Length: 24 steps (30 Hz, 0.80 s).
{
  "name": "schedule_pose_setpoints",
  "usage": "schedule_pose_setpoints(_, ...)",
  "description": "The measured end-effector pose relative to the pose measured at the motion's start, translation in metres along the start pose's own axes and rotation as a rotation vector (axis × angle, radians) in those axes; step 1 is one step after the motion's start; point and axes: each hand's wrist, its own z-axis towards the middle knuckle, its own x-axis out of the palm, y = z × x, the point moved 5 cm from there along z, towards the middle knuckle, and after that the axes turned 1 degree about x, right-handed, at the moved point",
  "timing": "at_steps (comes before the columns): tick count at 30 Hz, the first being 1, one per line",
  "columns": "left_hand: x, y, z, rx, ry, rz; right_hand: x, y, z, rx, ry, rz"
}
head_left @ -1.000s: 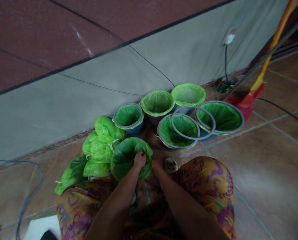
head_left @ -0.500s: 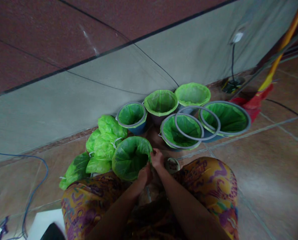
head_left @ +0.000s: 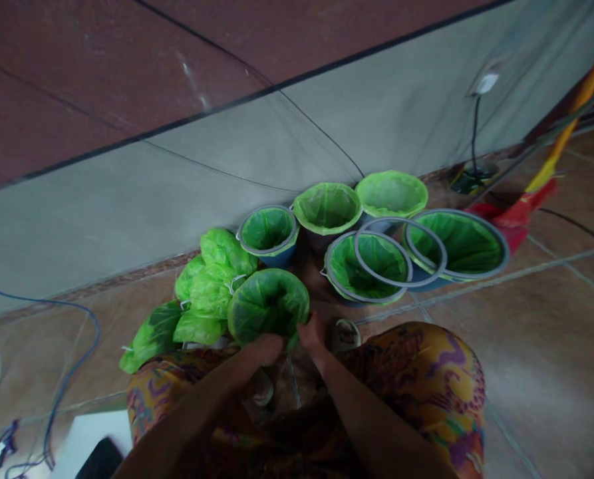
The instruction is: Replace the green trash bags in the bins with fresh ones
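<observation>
A small bin lined with a green plastic bag (head_left: 267,313) stands on the floor just in front of my knees. My left hand (head_left: 263,348) grips the bag's near edge at the bin's rim. My right hand (head_left: 313,334) pinches the same bag at the rim's right side. Both hands are closed on the green plastic. Left of the bin lies a heap of folded green bags (head_left: 197,299).
Several more green-lined bins (head_left: 326,207) stand along the grey wall (head_left: 127,199), and a loose grey ring (head_left: 399,250) rests across two of them. A red broom (head_left: 526,203) leans at the right. Blue cables (head_left: 72,359) lie on the tiled floor at left.
My left hand slid from the bag's far-right rim down to its near edge. My right hand came up to the rim, then dropped lower on the right side. The camera shifted slightly.
</observation>
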Motion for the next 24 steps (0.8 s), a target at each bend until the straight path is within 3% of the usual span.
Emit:
schedule_pose_setpoints(2,-0.012,-0.006,0.006,0.063,0.109,0.073,0.0,0.0,-0.003,0.015,-0.009,0.035)
schedule_pose_setpoints(3,-0.02,-0.01,0.01,0.087,0.104,0.085,-0.001,0.0,-0.004,0.022,-0.026,0.05)
schedule_pose_setpoints(5,-0.037,-0.024,0.024,0.123,-0.015,0.095,-0.008,0.001,-0.003,0.042,-0.089,0.073)
schedule_pose_setpoints(7,-0.054,-0.037,0.04,0.096,-0.26,0.103,-0.016,0.002,0.001,0.075,-0.171,0.09)
schedule_pose_setpoints(9,-0.061,-0.049,0.055,0.045,-0.417,0.119,-0.024,0.002,0.006,0.097,-0.233,0.112)
schedule_pose_setpoints(13,-0.051,-0.065,0.074,-0.056,-0.385,0.003,-0.027,0.006,0.016,0.017,-0.238,0.152)
schedule_pose_setpoints(16,-0.046,-0.072,0.05,-0.083,-0.399,-0.16,-0.021,0.01,0.02,-0.068,-0.202,0.19)
schedule_pose_setpoints(21,-0.042,-0.076,-0.043,-0.024,-0.385,-0.271,-0.013,0.012,0.02,-0.144,-0.159,0.189)
schedule_pose_setpoints(24,-0.038,-0.076,-0.074,0.025,-0.349,-0.426,-0.01,0.016,0.015,-0.204,-0.121,0.124)
